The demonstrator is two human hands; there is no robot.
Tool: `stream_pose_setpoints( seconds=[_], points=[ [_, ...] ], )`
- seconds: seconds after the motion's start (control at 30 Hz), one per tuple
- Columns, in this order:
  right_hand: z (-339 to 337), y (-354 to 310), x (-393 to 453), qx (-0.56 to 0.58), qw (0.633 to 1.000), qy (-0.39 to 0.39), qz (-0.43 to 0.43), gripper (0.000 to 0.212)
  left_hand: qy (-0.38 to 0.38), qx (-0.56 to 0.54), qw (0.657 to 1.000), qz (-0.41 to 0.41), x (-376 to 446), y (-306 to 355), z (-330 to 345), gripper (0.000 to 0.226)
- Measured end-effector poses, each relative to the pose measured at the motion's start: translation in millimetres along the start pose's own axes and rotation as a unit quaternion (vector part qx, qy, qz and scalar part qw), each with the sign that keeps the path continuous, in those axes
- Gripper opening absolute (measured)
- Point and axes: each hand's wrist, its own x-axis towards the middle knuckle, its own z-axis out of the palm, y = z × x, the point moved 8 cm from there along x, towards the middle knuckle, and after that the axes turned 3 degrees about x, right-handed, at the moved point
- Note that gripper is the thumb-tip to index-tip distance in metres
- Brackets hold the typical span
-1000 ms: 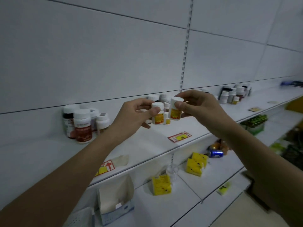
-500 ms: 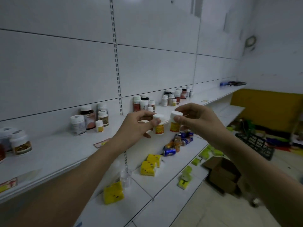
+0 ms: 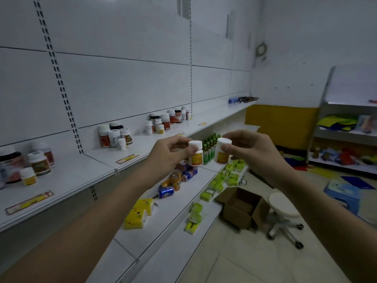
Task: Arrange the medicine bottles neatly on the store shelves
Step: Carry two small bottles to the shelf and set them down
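Holding two small white-capped, yellow-labelled medicine bottles in mid-air, the left hand [image 3: 169, 154] pinches one [image 3: 195, 153], the right hand [image 3: 251, 152] the other [image 3: 222, 151]; several clusters already stand, seemingly grouped, on the white upper shelf [image 3: 81, 172].

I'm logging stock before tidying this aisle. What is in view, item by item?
held bottles: two, white with yellow labels, one per hand, in front of the shelves
shelf bottles: four loose clusters, white and dark caps, top shelf
drink cans: several, blue and orange, middle shelf
yellow packs: a few, middle shelf
green bottles: a group, middle shelf
cardboard box: one, brown, open, floor
stool: one, white, floor
left hand: pinches one bottle
right hand: pinches the other
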Motion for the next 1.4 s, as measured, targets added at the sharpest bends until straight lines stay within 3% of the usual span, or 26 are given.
stream_pose_setpoints(
  seconds=[0.1, 0.23, 0.43, 0.67, 1.03, 1.17, 1.4],
  points=[
    [-14.8, 25.5, 15.8, -0.014, 1.0, 0.008, 0.016, 0.039, -0.018, 0.006, 1.0, 0.007, 31.5, -11.8, 19.0, 0.015],
    [-32.3, 56.2, 51.1, -0.06, 0.998, 0.005, 0.021, 0.02, -0.044, 0.008, 0.999, 0.022, 84.2, -31.9, 40.2, 0.014],
    [-68.5, 90.2, 119.0, -0.116, 0.993, 0.017, 0.016, 0.023, -0.053, -0.029, 0.997, 0.04, 170.6, -70.9, 65.3, 0.032],
    [-99.6, 158.8, 184.7, -0.114, 0.992, 0.049, 0.03, 0.021, -0.079, -0.036, 0.996, 0.007, 255.1, -125.6, 92.4, 0.031],
    [-181.5, 273.9, 290.8, -0.095, 0.995, 0.013, 0.032, 0.019, -0.062, -0.012, 0.998, -0.013, 385.0, -195.5, 162.9, 0.027],
    [-226.5, 302.7, 332.2, -0.083, 0.996, 0.004, 0.031, 0.026, -0.035, 0.002, 0.999, -0.02, 435.5, -199.4, 188.3, 0.023],
    [-264.3, 343.4, 396.6, -0.02, 0.999, -0.032, 0.033, 0.02, 0.016, 0.005, 1.0, -0.018, 494.1, -208.3, 202.5, 0.011]
  ],
)
